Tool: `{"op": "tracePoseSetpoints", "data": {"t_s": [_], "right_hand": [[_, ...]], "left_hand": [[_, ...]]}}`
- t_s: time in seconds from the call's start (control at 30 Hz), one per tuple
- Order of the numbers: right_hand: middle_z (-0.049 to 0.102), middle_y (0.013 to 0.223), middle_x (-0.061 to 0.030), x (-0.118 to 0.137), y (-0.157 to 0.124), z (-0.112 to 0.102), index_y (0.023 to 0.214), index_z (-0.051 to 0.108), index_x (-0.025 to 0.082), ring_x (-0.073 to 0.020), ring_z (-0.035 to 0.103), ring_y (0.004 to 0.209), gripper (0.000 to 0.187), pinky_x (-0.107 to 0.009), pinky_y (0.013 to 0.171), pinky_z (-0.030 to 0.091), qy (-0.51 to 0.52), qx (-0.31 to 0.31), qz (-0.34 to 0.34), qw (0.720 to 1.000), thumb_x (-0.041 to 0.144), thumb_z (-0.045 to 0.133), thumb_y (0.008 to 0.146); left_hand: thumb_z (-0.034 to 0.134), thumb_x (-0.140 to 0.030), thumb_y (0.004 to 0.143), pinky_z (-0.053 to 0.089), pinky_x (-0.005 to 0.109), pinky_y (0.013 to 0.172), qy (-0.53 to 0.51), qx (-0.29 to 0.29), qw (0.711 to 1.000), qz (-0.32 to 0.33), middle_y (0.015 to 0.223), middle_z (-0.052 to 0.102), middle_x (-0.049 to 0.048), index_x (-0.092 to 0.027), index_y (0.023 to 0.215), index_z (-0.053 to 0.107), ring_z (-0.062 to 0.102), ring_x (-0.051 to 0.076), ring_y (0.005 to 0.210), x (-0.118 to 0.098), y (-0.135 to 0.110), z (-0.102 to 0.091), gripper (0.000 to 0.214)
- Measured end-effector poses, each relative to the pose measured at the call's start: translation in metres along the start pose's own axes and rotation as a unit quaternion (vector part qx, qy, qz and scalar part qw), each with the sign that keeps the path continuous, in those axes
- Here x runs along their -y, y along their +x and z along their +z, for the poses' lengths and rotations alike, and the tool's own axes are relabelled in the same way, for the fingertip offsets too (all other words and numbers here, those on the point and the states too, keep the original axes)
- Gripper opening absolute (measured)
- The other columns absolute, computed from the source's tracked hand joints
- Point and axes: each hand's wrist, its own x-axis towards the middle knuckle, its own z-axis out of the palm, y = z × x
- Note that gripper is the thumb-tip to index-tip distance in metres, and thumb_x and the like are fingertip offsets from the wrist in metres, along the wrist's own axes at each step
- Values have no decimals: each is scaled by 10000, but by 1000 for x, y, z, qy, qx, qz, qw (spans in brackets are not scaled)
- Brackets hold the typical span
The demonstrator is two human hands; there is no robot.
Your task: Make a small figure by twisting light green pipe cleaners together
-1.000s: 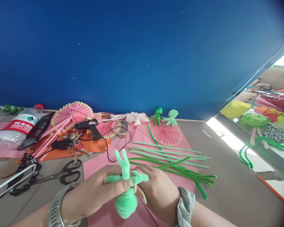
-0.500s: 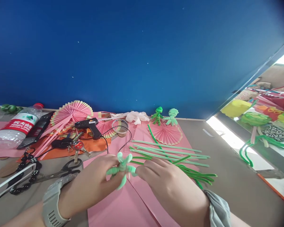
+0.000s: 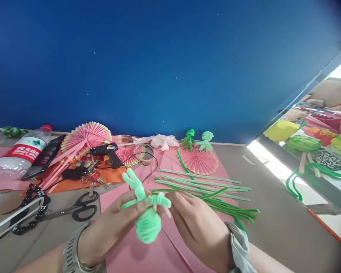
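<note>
A pale green pipe-cleaner figure (image 3: pixel 148 224) hangs with its round wound head down and its two legs pointing up. My left hand (image 3: pixel 113 216) grips it round the middle, thumb across the body. Curled fingers of my right hand (image 3: pixel 200 223) meet the end of the figure's outstretched limb; their tips are partly hidden. A thin pale strand sticks out beside that limb. Just beyond my right hand lie loose pipe cleaners (image 3: pixel 204 183) in light and darker green. Farther back, two finished-looking green pipe-cleaner figures (image 3: pixel 206 141) stand by a pink paper fan (image 3: pixel 200 161).
Pink paper sheets (image 3: pixel 136 250) cover the table under my hands. To the left are scissors (image 3: pixel 83 206), keys (image 3: pixel 95 176), a black glue gun (image 3: pixel 108 151) with its cable, a plastic bottle (image 3: pixel 24 149) and a beaded string (image 3: pixel 19 227). A blue panel (image 3: pixel 159 68) rises behind.
The figure has turned over in my left hand, so its round head now shows below. My right hand has shifted slightly, staying at a limb.
</note>
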Motion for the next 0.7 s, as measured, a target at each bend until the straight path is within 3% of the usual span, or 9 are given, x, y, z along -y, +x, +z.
{"op": "tracePoseSetpoints", "data": {"t_s": [0.17,0.33,0.43,0.57,0.7], "right_hand": [[609,887,-28,-7,4,-1,1180,337,224,-162,574,717,352,-273,635,433,25,21,88,996,87,304,857],[581,1068,-36,-10,6,-2,1224,380,270,-192,600,857,493,-299,688,469,-25,87,70,993,35,344,792],[558,1117,-37,-10,6,0,1276,356,272,-201,573,956,590,-315,759,470,-55,96,48,993,-1,358,754],[556,1144,-65,-10,7,2,1301,347,176,-207,538,1015,602,-299,769,472,-91,101,4,991,-12,363,729],[601,1051,-95,-9,8,8,1218,416,110,-213,573,908,485,-303,694,480,-160,82,-8,984,3,369,747]], "left_hand": [[563,-276,813,380,298,878,136,-35,989,-42,989,669,39,-221,1007,633,556,196,985,-5,6,-2,214],[590,-336,782,455,291,709,122,53,985,-109,893,682,78,-164,1049,610,615,200,801,-6,7,-4,319],[519,-385,819,446,268,711,156,63,980,-105,835,672,64,-137,924,657,603,170,755,-6,8,-2,303],[509,-359,831,432,259,732,184,78,976,-85,803,658,50,-132,835,655,582,154,743,-4,7,2,271],[423,-378,871,413,235,718,208,-12,978,-18,773,635,20,-175,845,628,552,137,728,0,6,0,290]]}}
